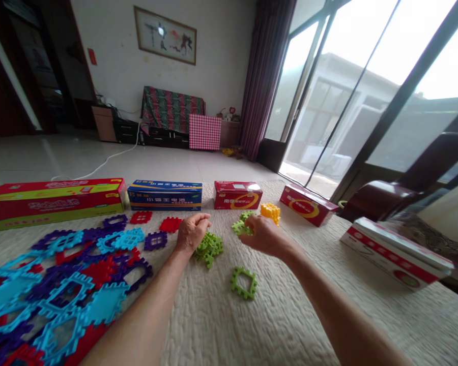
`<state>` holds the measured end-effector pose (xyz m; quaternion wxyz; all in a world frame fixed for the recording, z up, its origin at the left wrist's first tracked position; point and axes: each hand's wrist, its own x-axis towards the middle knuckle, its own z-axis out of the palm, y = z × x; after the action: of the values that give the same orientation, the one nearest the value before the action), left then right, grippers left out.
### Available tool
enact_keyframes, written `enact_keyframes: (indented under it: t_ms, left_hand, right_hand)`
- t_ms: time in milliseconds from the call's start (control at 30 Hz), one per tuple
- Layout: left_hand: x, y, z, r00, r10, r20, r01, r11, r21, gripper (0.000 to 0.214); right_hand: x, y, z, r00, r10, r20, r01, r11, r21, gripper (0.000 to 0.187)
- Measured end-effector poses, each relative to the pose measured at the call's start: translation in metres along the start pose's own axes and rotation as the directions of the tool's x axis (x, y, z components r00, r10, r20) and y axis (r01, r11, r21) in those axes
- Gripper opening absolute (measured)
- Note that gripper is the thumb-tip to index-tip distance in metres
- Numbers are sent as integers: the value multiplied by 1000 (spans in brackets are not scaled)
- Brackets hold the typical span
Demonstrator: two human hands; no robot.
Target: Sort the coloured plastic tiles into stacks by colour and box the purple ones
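My left hand (194,231) is closed in a loose fist at the left edge of a heap of green interlocking plastic tiles (209,247); its curled fingers hide whatever is in them. Farther right, my right hand (266,235) pinches a green interlocking tile (245,230), with another green piece (246,215) just behind the fingers. One square green frame tile (244,282) lies flat and alone nearer to me. Beyond my right hand stands a stack of yellow tiles (270,213).
Blue, purple and red tiles (107,303) spread over the left side of the textured cover (290,315). Along the back stand a red-green box (57,202), a blue box (165,195) and two red boxes (237,195). A white-red box (397,253) lies at right.
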<state>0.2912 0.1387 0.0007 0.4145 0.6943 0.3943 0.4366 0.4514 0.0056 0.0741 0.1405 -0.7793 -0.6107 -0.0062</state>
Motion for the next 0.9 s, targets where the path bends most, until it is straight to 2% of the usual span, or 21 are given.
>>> enact_keyframes:
  t_ms: [133,200,333,533,900]
  left_hand:
    - [1,-2,1,1000,16,-9,-16,1000,10,28]
    - [1,-2,2,1000,14,-6,-14,1000,9,28]
    - [-1,0,2,1000,2,4,-2,1000,-3,28]
    - [-2,1,1,1000,-2,17,2,1000,-11,28]
    - [-2,3,0,1000,3,6,-3,1000,2,27]
  right_hand:
    - [12,16,3,970,94,-223,-88,995,38,18]
    - [16,22,8,948,140,-284,-135,990,37,22]
    - [17,28,15,952,130,-279,-137,991,-6,23]
    - [17,28,14,958,138,-249,-159,985,-66,21]
    - [16,29,14,946,101,-307,-106,994,2,28]
